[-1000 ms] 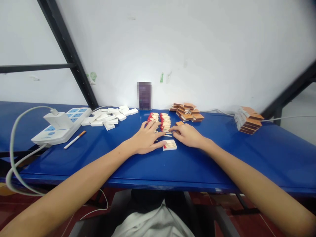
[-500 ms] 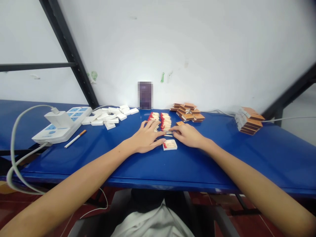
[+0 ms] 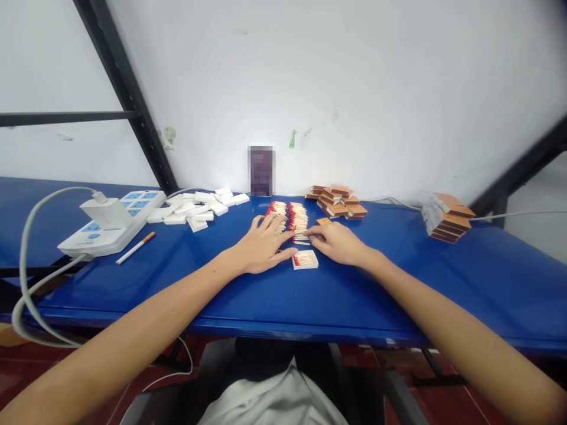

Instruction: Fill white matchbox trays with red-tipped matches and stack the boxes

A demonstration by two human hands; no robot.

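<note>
Two rows of red-headed matches lie on the blue table, a left row (image 3: 279, 208) and a right row (image 3: 299, 215). My left hand (image 3: 264, 243) is spread open, palm down, its fingers covering the near part of the left row. Its index fingertip is by the heads of the nearest right-row matches, and its thumb tip is at the left edge of a small white matchbox tray (image 3: 312, 265) holding several matches. From the other side, my right hand (image 3: 337, 242) has its index finger stretched to the plain ends of the right row; its other fingers are bent and partly hidden.
White trays (image 3: 195, 209) are heaped at the left, near a cigarette (image 3: 135, 248) and a power strip (image 3: 104, 236) with a cable. Orange matchbox sleeves (image 3: 339, 200) are piled behind my right hand. Further right stands a stack of matchboxes (image 3: 448, 217). A blurred dark panel (image 3: 261, 171) leans at the wall.
My left index finger has drawn back slightly to the left, so the red heads of the nearest right-row matches now show. My right hand has hardly moved.
</note>
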